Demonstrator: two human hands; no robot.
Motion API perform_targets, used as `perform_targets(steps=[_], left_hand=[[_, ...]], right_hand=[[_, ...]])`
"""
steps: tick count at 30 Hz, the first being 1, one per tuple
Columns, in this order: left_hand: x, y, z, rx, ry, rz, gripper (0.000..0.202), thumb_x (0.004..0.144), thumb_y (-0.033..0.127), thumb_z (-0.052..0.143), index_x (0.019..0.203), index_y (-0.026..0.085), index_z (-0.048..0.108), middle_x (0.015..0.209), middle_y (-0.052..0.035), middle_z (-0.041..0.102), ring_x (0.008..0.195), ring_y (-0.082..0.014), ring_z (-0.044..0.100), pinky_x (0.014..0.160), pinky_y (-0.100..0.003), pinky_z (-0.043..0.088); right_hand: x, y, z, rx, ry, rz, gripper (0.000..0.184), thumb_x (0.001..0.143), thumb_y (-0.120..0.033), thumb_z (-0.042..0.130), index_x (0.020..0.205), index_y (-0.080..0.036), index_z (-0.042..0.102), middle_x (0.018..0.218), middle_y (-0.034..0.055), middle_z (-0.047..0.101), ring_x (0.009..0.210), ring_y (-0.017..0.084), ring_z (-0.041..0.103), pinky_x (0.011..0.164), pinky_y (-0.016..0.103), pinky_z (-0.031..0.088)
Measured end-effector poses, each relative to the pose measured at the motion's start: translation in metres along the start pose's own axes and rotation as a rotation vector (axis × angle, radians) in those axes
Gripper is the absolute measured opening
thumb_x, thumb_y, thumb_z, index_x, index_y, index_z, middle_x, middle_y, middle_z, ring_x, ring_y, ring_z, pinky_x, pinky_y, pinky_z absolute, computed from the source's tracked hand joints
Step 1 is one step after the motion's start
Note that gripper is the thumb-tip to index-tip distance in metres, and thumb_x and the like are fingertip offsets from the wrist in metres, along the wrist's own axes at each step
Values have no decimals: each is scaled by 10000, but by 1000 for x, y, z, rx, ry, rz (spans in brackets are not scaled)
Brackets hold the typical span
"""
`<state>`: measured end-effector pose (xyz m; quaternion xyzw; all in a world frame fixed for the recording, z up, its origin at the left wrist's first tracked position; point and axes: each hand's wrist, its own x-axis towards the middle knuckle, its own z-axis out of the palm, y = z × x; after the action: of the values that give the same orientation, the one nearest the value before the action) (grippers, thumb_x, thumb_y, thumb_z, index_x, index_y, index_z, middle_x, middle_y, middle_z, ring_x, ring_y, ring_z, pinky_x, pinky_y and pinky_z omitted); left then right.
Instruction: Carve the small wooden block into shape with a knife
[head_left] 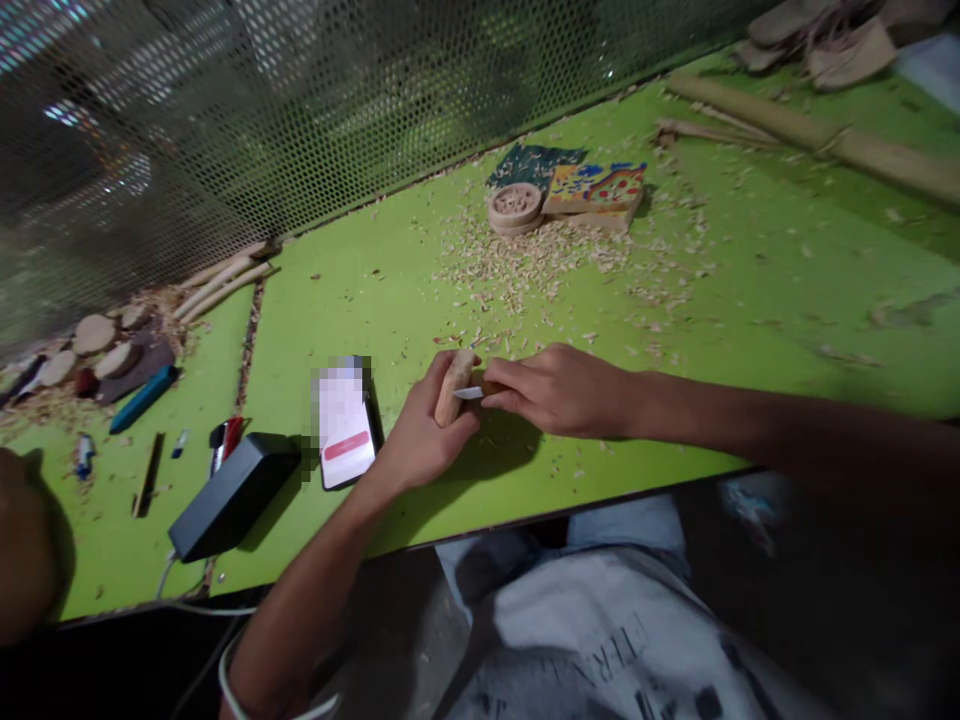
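My left hand (pixel 431 440) is closed around a small piece of pale wood (pixel 454 388), held above the front part of the green table. In my right hand (pixel 559 390) is a carving knife (pixel 470 393) with a short pointed blade; the fingers cover most of its brown handle. The blade points left and lies against or just in front of the wood; I cannot tell if it cuts in. Left of my left hand a phone (pixel 349 430) with a lit screen lies on the table.
Wood shavings (pixel 517 265) are strewn around a round wooden bowl (pixel 516 207) and a painted wooden block (pixel 596 190). A black box (pixel 232 497) with a cable stands at left, near wood discs (pixel 95 334). A bamboo pole (pixel 825 135) lies back right. A perforated screen (pixel 337 110) borders the table.
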<state>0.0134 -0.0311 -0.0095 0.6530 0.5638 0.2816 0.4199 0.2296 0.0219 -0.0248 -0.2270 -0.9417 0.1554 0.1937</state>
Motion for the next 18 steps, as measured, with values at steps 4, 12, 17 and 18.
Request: perform_targets(steps=[4,12,17,18], left_hand=[[0,4,0,142,17,78,416,778,261,589,1183,205,509,947,-26,638,847,-204,595,785,-367,484],[-3,3,-1,279,65,104,425,742,217,557,1162,218,490,907,-33,634,766,-214,568,701,-372,430],[-1,5,-2,235,43,47,370,741,232,543,1110,216,519,850,-22,603,758,-212,540,705,-375,423],[-1,5,-3,221,37,37,362,742,238,541,1103,212,525,842,-20,594,757,-210,532,700,-371,420]], right_hand=[[-1,-5,1,-74,-9,-10,350,1143,-413,350,1190,-168,595,872,49,766,630,155,602,597,302,234],[0,-2,-5,-168,-24,-8,344,1139,-380,361,1220,-160,612,830,53,762,603,147,578,589,309,203],[2,-2,-4,-158,17,16,353,1134,-376,353,1193,-169,632,829,49,758,606,149,562,584,307,197],[2,2,-5,-143,24,29,353,1131,-379,359,1180,-170,639,824,47,752,605,149,556,583,304,199]])
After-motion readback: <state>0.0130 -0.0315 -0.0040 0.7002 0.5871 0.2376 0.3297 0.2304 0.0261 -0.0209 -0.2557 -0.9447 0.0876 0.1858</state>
